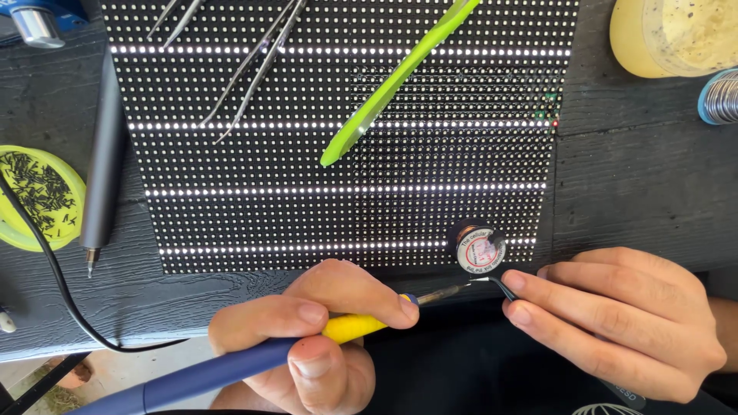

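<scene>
My left hand (315, 330) grips a blue and yellow soldering iron (254, 361), its metal tip pointing right toward the panel's near edge. My right hand (615, 319) pinches thin black tweezers (503, 288) whose points meet the iron's tip just below a small round spool (478, 247) with a red and white label. The spool rests on the lower right part of a black LED matrix panel (307, 154) that shows several lit white rows.
Two metal tweezers (246, 69) and a green plastic tool (392, 84) lie on the panel. A grey pen-like tool (104, 154) and a yellow dish of small black parts (34, 196) sit left. A cream tub (673, 34) and solder reel (720, 96) are at right.
</scene>
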